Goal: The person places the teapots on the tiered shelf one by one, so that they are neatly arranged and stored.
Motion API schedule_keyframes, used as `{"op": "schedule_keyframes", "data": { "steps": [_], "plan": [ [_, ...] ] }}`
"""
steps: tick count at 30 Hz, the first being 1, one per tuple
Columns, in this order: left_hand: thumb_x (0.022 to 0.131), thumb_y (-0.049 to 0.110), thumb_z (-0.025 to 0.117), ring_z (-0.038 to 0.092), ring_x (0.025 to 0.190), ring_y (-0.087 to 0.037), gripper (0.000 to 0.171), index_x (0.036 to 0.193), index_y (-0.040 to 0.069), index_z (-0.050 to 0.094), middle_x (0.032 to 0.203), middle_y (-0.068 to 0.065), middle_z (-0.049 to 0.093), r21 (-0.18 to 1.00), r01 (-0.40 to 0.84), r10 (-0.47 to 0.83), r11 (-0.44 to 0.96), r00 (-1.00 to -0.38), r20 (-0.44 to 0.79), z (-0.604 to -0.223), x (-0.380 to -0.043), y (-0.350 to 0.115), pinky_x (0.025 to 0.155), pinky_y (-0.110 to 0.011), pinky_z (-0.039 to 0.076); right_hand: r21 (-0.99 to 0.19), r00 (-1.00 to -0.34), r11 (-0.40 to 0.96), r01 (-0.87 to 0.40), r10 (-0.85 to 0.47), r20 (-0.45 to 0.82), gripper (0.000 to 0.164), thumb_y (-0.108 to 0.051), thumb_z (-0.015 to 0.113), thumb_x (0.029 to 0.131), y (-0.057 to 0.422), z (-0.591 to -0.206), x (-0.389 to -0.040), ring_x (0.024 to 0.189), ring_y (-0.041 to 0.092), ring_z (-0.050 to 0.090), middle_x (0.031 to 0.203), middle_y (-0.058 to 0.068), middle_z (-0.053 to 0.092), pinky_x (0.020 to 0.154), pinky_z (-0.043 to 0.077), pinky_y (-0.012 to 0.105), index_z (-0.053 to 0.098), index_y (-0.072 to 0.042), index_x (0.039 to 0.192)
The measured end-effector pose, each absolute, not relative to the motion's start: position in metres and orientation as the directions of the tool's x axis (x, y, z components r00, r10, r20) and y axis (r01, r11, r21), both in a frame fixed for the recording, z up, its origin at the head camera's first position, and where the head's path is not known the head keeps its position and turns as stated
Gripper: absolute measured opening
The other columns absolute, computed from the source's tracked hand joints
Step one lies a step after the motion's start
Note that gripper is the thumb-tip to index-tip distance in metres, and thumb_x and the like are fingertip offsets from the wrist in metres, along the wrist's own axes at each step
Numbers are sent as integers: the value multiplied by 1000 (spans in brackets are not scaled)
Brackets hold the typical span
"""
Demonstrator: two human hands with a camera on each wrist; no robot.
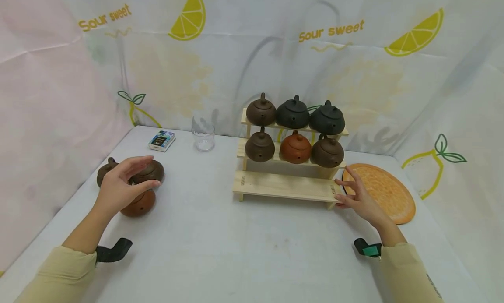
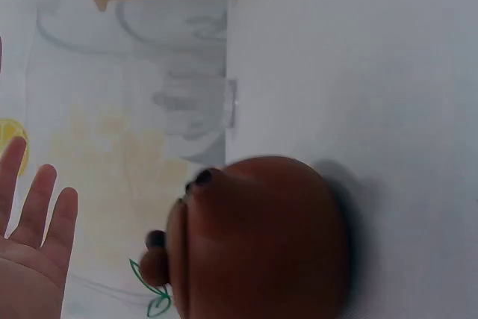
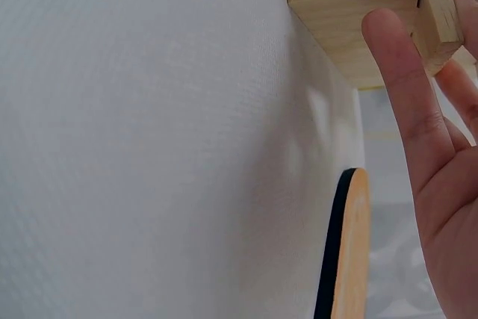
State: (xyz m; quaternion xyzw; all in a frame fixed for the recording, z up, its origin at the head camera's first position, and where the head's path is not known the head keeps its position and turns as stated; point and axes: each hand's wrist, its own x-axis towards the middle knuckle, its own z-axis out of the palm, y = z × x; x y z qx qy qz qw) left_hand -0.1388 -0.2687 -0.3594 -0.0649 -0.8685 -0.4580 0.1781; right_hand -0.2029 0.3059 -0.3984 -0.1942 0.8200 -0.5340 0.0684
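Observation:
My left hand (image 1: 118,184) hovers at the left over three small clay teapots, its thumb and fingers spread and holding nothing. Closest to the front is a reddish-brown teapot (image 1: 141,205), seen large in the left wrist view. Behind it sit a brown teapot (image 1: 151,171) and another dark brown teapot (image 1: 103,171), both partly covered by the hand. At the right, my right hand (image 1: 360,200) holds the end of the lowest step of a three-tier wooden stand (image 1: 283,184), thumb at the leg. The stand's upper two tiers carry several teapots; its lowest step is bare.
Against the back cloth stand a clear glass (image 1: 204,139) and a small patterned box (image 1: 162,141). A round, pizza-like board (image 1: 387,193) lies right of the stand, close to my right hand. White cloth covers the table (image 1: 236,250).

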Motion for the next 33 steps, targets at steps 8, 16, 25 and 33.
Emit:
{"op": "schedule_keyframes", "data": {
  "steps": [8, 16, 25, 33],
  "plan": [
    [75, 19, 80, 47, 99, -2, 54, 123, 8, 58, 109, -1, 54, 717, 210, -53, 665, -944, 325, -387, -123, -303, 77, -10, 40, -902, -909, 345, -257, -404, 105, 90, 3, 57, 90, 307, -400, -202, 82, 11, 65, 134, 38, 27, 67, 54, 32, -8, -20, 148],
    [72, 26, 82, 43, 107, -14, 57, 118, 4, 58, 122, -13, 46, 656, 175, 38, 734, -975, 218, -397, -122, -321, 80, -17, 41, -904, -907, 339, -262, -405, 111, 90, 4, 56, 90, 307, -401, -202, 78, 18, 67, 134, 38, 26, 66, 55, 32, -8, -19, 148],
    [65, 32, 85, 40, 110, -51, 79, 127, 1, 48, 131, -29, 28, 637, 125, 82, 761, -992, 96, -399, -123, -319, 82, -64, 37, -908, -907, 324, -266, -402, 123, 90, 6, 56, 89, 309, -402, -202, 77, 18, 67, 132, 39, 27, 65, 55, 33, -8, -17, 148],
    [61, 24, 88, 44, 102, -44, 74, 121, 2, 50, 116, -24, 44, 572, 128, 39, 810, -985, 166, -404, -124, -311, 74, -61, 43, -907, -902, 324, -270, -415, 120, 89, 5, 56, 90, 309, -402, -205, 82, 10, 65, 133, 38, 26, 67, 54, 32, -7, -20, 148]
  ]
}}
